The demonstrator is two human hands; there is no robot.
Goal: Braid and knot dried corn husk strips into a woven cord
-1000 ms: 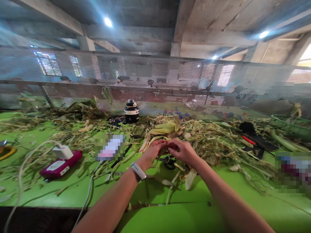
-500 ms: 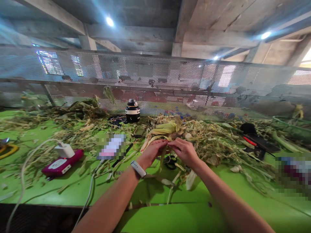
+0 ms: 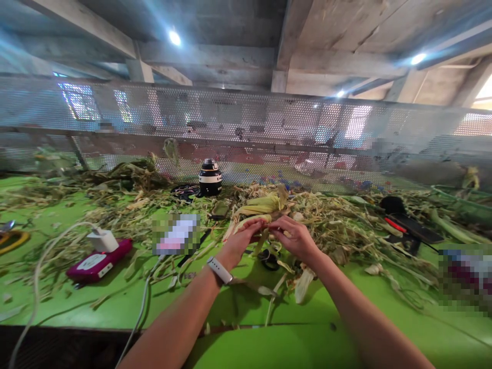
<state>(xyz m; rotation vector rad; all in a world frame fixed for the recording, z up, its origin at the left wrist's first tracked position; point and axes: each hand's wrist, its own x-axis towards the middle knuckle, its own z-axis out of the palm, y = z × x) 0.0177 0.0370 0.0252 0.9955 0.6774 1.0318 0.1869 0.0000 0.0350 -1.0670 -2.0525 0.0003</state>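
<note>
The left hand (image 3: 239, 246), with a pale grey band (image 3: 220, 270) around its wrist, and the right hand (image 3: 295, 238) come close together at the fingertips above a bright green, smooth tabletop (image 3: 269, 346), both pinched narrowly on a thin, yellow-green strip of husk (image 3: 262, 243) hanging between them. Just beyond lies a pale yellow bundle of leafy husks (image 3: 265, 204); a black looped object (image 3: 269, 261) sits below the fingers, partly hidden.
</note>
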